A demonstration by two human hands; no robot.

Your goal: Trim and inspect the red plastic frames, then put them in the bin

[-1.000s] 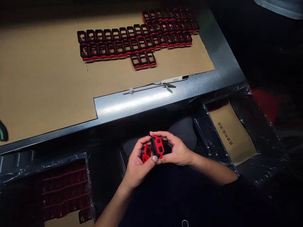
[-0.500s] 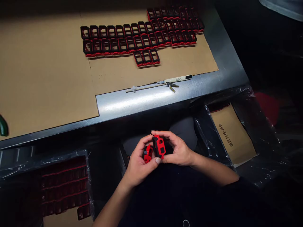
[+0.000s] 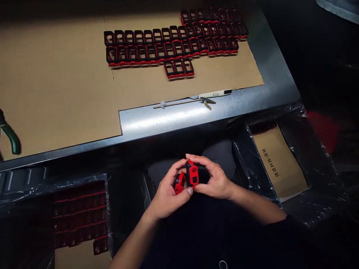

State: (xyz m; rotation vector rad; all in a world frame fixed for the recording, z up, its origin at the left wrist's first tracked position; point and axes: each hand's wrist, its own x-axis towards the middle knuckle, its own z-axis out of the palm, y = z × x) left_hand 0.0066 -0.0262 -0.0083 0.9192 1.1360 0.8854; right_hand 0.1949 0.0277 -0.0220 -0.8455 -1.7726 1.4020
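Over my lap, my right hand (image 3: 217, 181) grips a red and black plastic frame (image 3: 193, 175) by its top and bottom edges, its red face with a round hole and a square hole turned up. My left hand (image 3: 169, 192) is closed round a second red and black frame (image 3: 180, 183), tucked in the palm. The left thumb and fingertips also touch the edges of the first frame. On the cardboard (image 3: 64, 82) ahead stand rows of like frames (image 3: 151, 52), with three (image 3: 178, 68) set apart in front.
A white-handled knife (image 3: 215, 94) marked A55, a thin stick (image 3: 175, 104) and small metal pieces (image 3: 207, 101) lie along the metal table edge. Green-handled pliers (image 3: 11, 138) rest at left. Plastic-lined bins hold frames at lower left (image 3: 81, 213) and cardboard (image 3: 276, 164) at right.
The view has shifted slightly, so the table things sit further right and more of the pliers shows. Both hands keep their hold; the frame between them has turned slightly.
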